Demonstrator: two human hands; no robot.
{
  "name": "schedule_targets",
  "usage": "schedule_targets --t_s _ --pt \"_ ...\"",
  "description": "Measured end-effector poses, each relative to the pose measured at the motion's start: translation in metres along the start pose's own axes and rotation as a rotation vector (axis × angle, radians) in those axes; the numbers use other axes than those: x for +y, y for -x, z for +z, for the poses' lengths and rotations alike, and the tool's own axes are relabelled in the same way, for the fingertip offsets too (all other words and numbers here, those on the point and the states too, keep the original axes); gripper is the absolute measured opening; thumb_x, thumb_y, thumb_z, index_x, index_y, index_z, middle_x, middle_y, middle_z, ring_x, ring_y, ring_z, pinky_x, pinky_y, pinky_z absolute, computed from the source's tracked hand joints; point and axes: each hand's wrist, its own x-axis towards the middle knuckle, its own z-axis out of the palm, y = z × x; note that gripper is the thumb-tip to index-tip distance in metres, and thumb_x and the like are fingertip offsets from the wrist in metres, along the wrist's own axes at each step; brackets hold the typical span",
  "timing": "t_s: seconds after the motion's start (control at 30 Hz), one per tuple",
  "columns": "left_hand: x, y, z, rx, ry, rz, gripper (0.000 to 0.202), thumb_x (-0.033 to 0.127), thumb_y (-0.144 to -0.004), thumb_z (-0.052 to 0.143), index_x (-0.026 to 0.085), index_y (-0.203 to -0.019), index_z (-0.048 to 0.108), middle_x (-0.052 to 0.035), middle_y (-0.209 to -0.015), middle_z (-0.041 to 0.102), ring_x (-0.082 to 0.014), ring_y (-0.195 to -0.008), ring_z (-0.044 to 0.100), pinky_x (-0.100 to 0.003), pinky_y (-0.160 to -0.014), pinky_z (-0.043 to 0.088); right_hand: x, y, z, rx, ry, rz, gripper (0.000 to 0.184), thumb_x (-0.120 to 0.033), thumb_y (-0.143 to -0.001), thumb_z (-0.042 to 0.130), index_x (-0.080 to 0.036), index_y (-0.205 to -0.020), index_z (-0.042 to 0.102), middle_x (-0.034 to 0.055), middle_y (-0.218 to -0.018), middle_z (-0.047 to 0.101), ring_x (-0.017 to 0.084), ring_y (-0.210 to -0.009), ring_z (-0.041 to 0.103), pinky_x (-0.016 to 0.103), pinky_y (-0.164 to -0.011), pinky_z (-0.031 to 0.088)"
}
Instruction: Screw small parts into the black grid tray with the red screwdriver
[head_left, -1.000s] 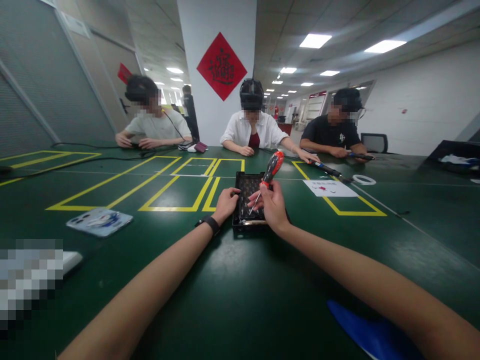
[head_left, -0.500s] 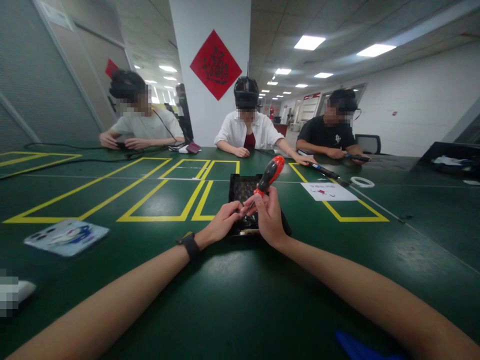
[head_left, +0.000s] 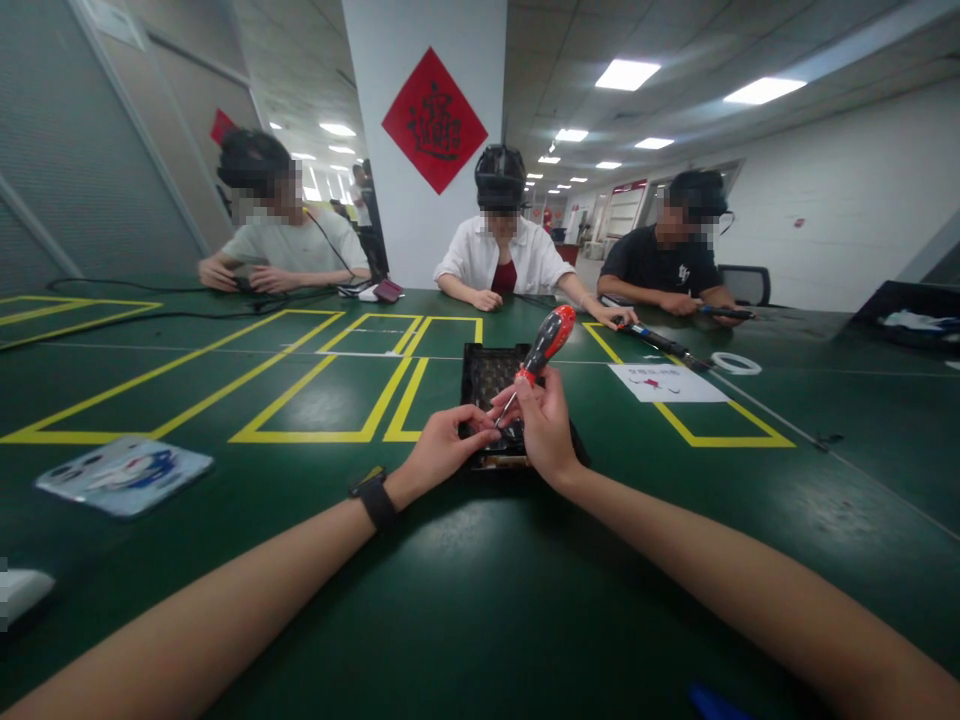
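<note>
My right hand [head_left: 544, 425] grips a screwdriver [head_left: 546, 342] with a red and black handle, held tilted, its thin shaft pointing down-left into a black tray-like device [head_left: 491, 373] on the green table [head_left: 465, 590]. My left hand [head_left: 444, 450], with a dark watch on the wrist, rests at the device's near left edge. Its fingers are pinched close to the screwdriver tip; whether they hold anything is too small to make out.
Three people sit across the table, hands on it; one has a tool [head_left: 656, 341] beside a white paper [head_left: 666, 382] and a tape ring [head_left: 735, 362]. A phone case [head_left: 124, 475] lies at left. Yellow tape lines [head_left: 322, 375] mark the table.
My left hand slid from the device's left side in toward the screwdriver tip. The screwdriver stays in my right hand at much the same tilt. The view shifted slightly.
</note>
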Motion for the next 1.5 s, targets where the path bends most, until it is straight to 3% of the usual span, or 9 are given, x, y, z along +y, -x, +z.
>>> schedule_targets --t_s 0.23,0.4,0.6,0.77,1.0,1.2,1.3,1.37,1.5 --pt "0.002 0.003 -0.003 -0.001 -0.086 0.043 0.018 0.033 -0.082 0.054 0.018 -0.083 0.064 -0.0022 -0.083 0.066 -0.015 -0.078 0.058 -0.027 -0.074 0.043 0.0 0.004 0.0 -0.057 -0.015 0.032 0.029 -0.039 -0.089 0.039 -0.022 -0.112 0.04 -0.0005 -0.076 0.061 0.009 -0.058 0.059 0.02 -0.049 0.047" --pt "0.001 0.002 -0.001 0.026 -0.095 0.011 0.019 0.035 -0.077 0.059 0.016 -0.076 0.059 0.0003 -0.073 0.062 -0.0126 -0.069 0.054 -0.025 -0.066 0.041 0.002 0.002 0.0 -0.071 -0.038 0.015 0.025 -0.037 -0.088 0.043 -0.022 -0.109 0.041 -0.0016 -0.075 0.06 0.008 -0.056 0.057 0.019 -0.048 0.047" --pt "0.001 0.002 -0.002 -0.027 -0.067 0.031 0.024 0.038 -0.083 0.051 0.016 -0.083 0.06 -0.0016 -0.083 0.064 -0.0137 -0.078 0.056 -0.027 -0.074 0.041 0.001 0.002 -0.001 -0.086 -0.043 0.015 0.027 -0.037 -0.089 0.041 -0.021 -0.111 0.041 -0.002 -0.073 0.059 0.008 -0.056 0.056 0.02 -0.05 0.047" --pt "0.006 0.002 -0.002 -0.056 -0.079 0.031 0.031 0.039 -0.088 0.041 0.015 -0.081 0.059 -0.0006 -0.078 0.06 -0.0123 -0.072 0.053 -0.024 -0.068 0.04 0.003 0.001 -0.002 -0.087 -0.051 0.031 0.024 -0.037 -0.088 0.043 -0.021 -0.105 0.042 -0.0029 -0.07 0.059 0.008 -0.054 0.056 0.019 -0.047 0.046" --pt "0.009 0.004 -0.003 -0.047 -0.059 0.039 0.024 0.038 -0.082 0.053 0.015 -0.081 0.058 0.0001 -0.079 0.061 -0.0122 -0.073 0.052 -0.024 -0.069 0.039 0.002 0.002 -0.002 -0.102 -0.044 -0.008 0.021 -0.036 -0.086 0.047 -0.021 -0.101 0.041 -0.0036 -0.071 0.059 0.007 -0.053 0.055 0.019 -0.05 0.047" --pt "0.002 0.003 -0.002 -0.068 -0.119 0.038 0.028 0.038 -0.087 0.042 0.017 -0.081 0.059 -0.0012 -0.08 0.061 -0.0143 -0.077 0.053 -0.027 -0.074 0.041 0.005 0.001 -0.001 -0.119 -0.082 0.052 0.025 -0.04 -0.088 0.041 -0.021 -0.104 0.044 -0.0029 -0.067 0.059 0.009 -0.053 0.057 0.021 -0.05 0.047" --pt "-0.014 -0.006 0.0 0.1 -0.214 -0.02 0.022 0.034 -0.085 0.044 0.018 -0.09 0.059 -0.0039 -0.096 0.06 -0.0182 -0.095 0.051 -0.033 -0.089 0.038 0.007 0.001 -0.001 -0.095 -0.089 0.043 0.025 -0.04 -0.087 0.043 -0.021 -0.103 0.044 -0.0038 -0.065 0.058 0.009 -0.052 0.056 0.021 -0.052 0.048" --pt "-0.029 -0.015 0.001 0.248 -0.218 -0.165 0.03 0.026 -0.078 0.052 0.018 -0.107 0.054 -0.0072 -0.112 0.056 -0.0211 -0.107 0.048 -0.035 -0.095 0.035 0.007 0.001 -0.001 -0.06 -0.083 0.024 0.024 -0.041 -0.087 0.044 -0.021 -0.101 0.043 -0.0043 -0.064 0.058 0.008 -0.05 0.056 0.021 -0.052 0.048" --pt "-0.049 -0.027 0.006 0.199 -0.097 -0.326 0.046 0.012 -0.071 0.046 0.016 -0.117 0.051 -0.0085 -0.118 0.056 -0.0206 -0.107 0.051 -0.034 -0.094 0.038 0.001 0.0 -0.003 0.009 -0.057 -0.001 0.025 -0.043 -0.086 0.044 -0.021 -0.097 0.041 -0.005 -0.063 0.057 0.007 -0.048 0.056 0.019 -0.048 0.047"
